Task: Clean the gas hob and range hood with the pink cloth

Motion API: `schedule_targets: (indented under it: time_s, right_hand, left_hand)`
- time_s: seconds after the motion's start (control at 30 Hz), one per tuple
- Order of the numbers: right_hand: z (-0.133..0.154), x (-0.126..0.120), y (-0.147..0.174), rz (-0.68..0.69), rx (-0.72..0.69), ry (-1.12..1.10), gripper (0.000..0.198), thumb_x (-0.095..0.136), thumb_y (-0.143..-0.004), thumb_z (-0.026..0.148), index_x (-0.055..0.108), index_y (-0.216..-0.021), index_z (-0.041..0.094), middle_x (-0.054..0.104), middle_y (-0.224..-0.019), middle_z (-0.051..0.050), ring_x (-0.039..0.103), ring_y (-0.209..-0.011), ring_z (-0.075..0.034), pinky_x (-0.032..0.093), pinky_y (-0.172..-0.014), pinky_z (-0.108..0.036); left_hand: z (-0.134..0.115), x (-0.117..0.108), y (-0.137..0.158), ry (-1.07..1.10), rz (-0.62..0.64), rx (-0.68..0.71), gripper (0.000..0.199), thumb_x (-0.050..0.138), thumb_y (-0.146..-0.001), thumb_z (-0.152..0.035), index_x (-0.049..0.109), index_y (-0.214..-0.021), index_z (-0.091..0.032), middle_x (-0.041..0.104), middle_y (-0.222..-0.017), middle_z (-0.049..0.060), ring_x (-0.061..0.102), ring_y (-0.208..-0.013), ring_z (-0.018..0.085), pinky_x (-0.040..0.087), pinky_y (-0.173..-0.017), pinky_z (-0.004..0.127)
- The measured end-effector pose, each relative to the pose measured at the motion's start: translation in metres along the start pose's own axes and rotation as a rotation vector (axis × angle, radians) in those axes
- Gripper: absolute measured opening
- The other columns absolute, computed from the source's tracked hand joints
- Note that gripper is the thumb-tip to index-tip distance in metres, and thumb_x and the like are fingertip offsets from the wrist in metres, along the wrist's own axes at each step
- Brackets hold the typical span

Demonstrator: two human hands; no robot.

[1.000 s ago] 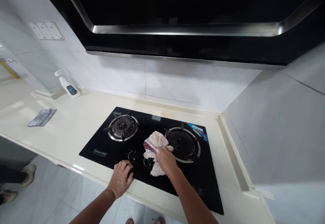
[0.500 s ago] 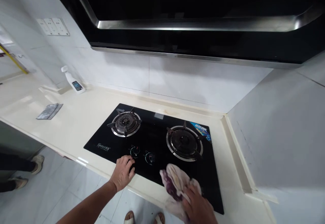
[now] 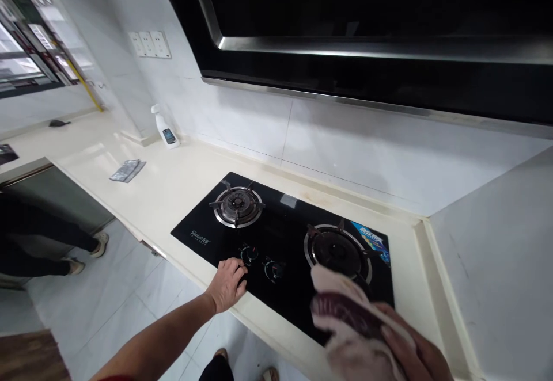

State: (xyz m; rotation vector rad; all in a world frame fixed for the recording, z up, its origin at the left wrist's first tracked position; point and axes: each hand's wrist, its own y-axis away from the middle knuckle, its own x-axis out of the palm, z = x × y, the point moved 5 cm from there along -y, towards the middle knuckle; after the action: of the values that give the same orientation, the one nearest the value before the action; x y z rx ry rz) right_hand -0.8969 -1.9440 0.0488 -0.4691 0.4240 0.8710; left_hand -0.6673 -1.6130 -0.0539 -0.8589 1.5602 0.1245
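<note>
A black glass gas stove [image 3: 285,225] is set into the cream counter. My left hand [image 3: 227,286] lies on its front edge near the left knob [image 3: 249,253], fingers apart and holding nothing. A white and purple cloth [image 3: 349,312] is bunched in my right hand [image 3: 417,343], above the right front of the stove and covering part of the right burner [image 3: 334,246]. The hand and cloth are somewhat blurred. To the left is the other burner [image 3: 238,204], with its grate showing.
A black range hood [image 3: 367,76] hangs low over the stove. A white spray bottle [image 3: 165,129] and a grey folded packet [image 3: 128,170] stand and lie on the counter [image 3: 173,179]. At far left are another person's dark-clothed legs [image 3: 47,237].
My right hand has lifted the cloth off the front of the glass, nearer to the camera. The view has swung left, while my left hand stays on the stove edge.
</note>
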Motion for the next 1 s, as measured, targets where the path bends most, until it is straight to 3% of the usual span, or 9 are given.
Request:
schedule_targets:
  time_s: [0.1,0.2,0.33,0.4,0.47,0.6,0.8,0.9,1.0]
  right_hand:
    - [0.06,0.037,-0.071,-0.016,-0.145,-0.022,0.042,0.055,-0.09,0.058,0.07,-0.111,0.025,0.072,-0.11,-0.005,0.067,-0.104,-0.024,0.055,-0.088,-0.033]
    - [0.102,0.095,-0.124,0.032,-0.277,0.115,0.044,0.045,-0.095,0.056,0.07,-0.108,0.022,0.065,-0.12,-0.01,0.062,-0.11,-0.024,0.05,-0.097,-0.037]
    - [0.086,0.192,-0.154,0.5,-0.105,0.602,0.037,0.047,-0.095,0.043,0.07,-0.119,0.024,0.049,-0.146,-0.012,0.059,-0.115,-0.027,0.045,-0.099,-0.042]
    - [0.075,0.223,-0.155,0.572,-0.085,0.729,0.04,0.052,-0.094,0.04,0.066,-0.129,0.027,0.042,-0.153,-0.013,0.053,-0.126,-0.032,0.04,-0.104,-0.047]
    - [0.073,0.245,-0.152,0.536,-0.131,0.807,0.043,0.054,-0.093,0.041,0.063,-0.133,0.03,0.039,-0.156,-0.012,0.043,-0.135,-0.037,0.033,-0.108,-0.055]
    - [0.081,0.269,-0.134,0.513,-0.213,0.913,0.037,0.055,-0.092,0.034,0.067,-0.127,0.027,0.041,-0.156,-0.012,0.03,-0.144,-0.039,0.02,-0.113,-0.064]
    - [0.089,0.265,-0.077,0.398,-0.34,0.961,0.038,0.049,-0.093,0.019,0.068,-0.124,0.026,0.037,-0.16,-0.007,0.012,-0.153,-0.038,0.008,-0.117,-0.066]
    - [0.086,0.265,-0.044,0.372,-0.342,0.963,0.035,0.046,-0.092,0.015,0.072,-0.114,0.024,0.034,-0.162,-0.007,0.013,-0.153,-0.038,0.005,-0.118,-0.067]
    - [0.084,0.278,-0.017,0.414,-0.268,0.92,0.033,0.045,-0.093,0.016,0.073,-0.109,0.022,0.042,-0.157,-0.009,0.02,-0.152,-0.036,0.007,-0.12,-0.065]
  left_hand:
    - [0.0,0.0,0.001,0.006,0.01,-0.017,0.024,0.055,-0.085,-0.017,0.058,-0.109,-0.019,0.058,-0.116,0.01,0.051,-0.11,0.028,0.041,-0.087,0.046]
    - [-0.001,0.0,0.001,0.015,0.011,-0.025,0.026,0.057,-0.083,-0.018,0.058,-0.109,-0.02,0.058,-0.116,0.01,0.051,-0.11,0.028,0.041,-0.088,0.046]
    - [0.0,0.003,0.003,0.042,0.012,-0.036,0.028,0.057,-0.082,-0.018,0.058,-0.109,-0.02,0.058,-0.116,0.01,0.051,-0.11,0.028,0.041,-0.088,0.046]
    - [0.002,0.005,0.004,0.059,0.02,-0.044,0.028,0.058,-0.081,-0.017,0.057,-0.109,-0.02,0.059,-0.117,0.01,0.051,-0.109,0.028,0.041,-0.087,0.045]
    - [0.003,0.006,0.004,0.077,0.039,-0.048,0.029,0.058,-0.082,-0.018,0.057,-0.111,-0.02,0.058,-0.118,0.01,0.051,-0.11,0.028,0.041,-0.087,0.045]
    - [0.005,0.008,0.004,0.116,0.086,-0.059,0.028,0.06,-0.085,-0.022,0.057,-0.113,-0.021,0.058,-0.121,0.009,0.05,-0.111,0.029,0.04,-0.089,0.046]
    - [0.01,0.008,0.004,0.205,0.08,-0.043,0.025,0.059,-0.086,-0.02,0.058,-0.111,-0.021,0.059,-0.118,0.009,0.05,-0.111,0.029,0.04,-0.09,0.047]
    - [0.014,0.007,0.005,0.284,0.037,-0.025,0.023,0.057,-0.086,-0.016,0.059,-0.108,-0.021,0.059,-0.117,0.01,0.051,-0.11,0.028,0.042,-0.089,0.047]
    - [0.02,0.006,0.007,0.392,-0.04,-0.04,0.026,0.051,-0.087,-0.011,0.059,-0.109,-0.022,0.058,-0.119,0.01,0.052,-0.109,0.026,0.044,-0.088,0.045]
